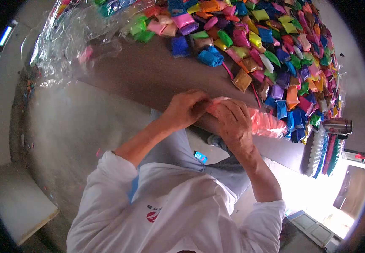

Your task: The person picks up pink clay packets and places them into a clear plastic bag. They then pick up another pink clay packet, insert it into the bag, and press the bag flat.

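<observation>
A strip of salmon-pink sealed packets (267, 123) lies along the near edge of the brown table, and its near end runs under my right hand (235, 125). That hand is closed over a pink packet (217, 105), which shows between my two hands. My left hand (186, 109) is closed in a pinch at the packet's left end, its fingertips partly hidden. Just beyond my hands, a brown-gold packet (242, 80) lies at the edge of a large heap of small colourful packets (288, 50).
Crumpled clear plastic film (77, 38) covers the table's far left. At the right end stand a metal can-like container (337, 126) and hanging packet strips in white, blue, red and green (317, 154). A small blue packet (200, 157) is below, near my legs.
</observation>
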Motion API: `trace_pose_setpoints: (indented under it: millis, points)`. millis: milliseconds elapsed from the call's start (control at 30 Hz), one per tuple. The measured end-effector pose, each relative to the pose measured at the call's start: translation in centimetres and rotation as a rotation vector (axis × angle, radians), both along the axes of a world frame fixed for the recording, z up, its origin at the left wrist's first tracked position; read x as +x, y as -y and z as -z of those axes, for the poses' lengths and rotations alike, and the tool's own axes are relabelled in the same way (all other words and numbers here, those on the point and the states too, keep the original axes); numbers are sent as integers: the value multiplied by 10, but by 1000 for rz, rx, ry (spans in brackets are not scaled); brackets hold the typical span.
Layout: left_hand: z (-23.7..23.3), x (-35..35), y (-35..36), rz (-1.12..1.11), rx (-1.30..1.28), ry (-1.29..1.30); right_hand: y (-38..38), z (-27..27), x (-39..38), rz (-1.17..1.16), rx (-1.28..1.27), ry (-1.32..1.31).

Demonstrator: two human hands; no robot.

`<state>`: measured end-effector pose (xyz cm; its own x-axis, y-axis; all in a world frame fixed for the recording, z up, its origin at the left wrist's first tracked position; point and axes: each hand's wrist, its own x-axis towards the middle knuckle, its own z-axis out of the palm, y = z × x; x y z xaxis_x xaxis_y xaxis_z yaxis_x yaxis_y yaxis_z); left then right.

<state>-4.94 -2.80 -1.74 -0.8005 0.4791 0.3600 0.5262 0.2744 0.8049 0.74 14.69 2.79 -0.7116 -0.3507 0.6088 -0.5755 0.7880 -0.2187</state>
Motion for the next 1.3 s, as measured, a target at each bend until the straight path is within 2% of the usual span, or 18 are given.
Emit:
trace_pose_setpoints:
  millis: [200,267,400,500,567,667,900,1000,1067,1100,1200,1300]
  points:
    - [6,5,-2,-41,-16,56,0,-8,1,26,47,56]
    - [8,5,-1,-55,-4,10,0,-12,-1,34,-174,244]
    - [8,6,-1,-65,-23,-5,-18,-15,3,196,-185,286]
    - [4,5,-3,-83,-25,8,-23,-27,6,216,-106,213]
    - [4,5,-4,-88,-19,17,-13,-25,10,206,74,142]
    - [6,5,-6,-77,30,68,3,-7,11,192,124,102]
    - [-1,5,-1,-66,16,202,3,12,-3,110,21,70]
    - [3,4,0,-61,21,101,4,10,-6,73,-35,60]
    - [0,4,2,-27,33,175,5,7,-6,67,-64,118]
    - [-1,4,3,9,46,249,5,7,-5,66,-63,118]
    - [3,3,2,-23,39,182,5,4,-2,107,-1,170]
    - [6,3,2,-10,53,222,11,6,3,157,78,115]
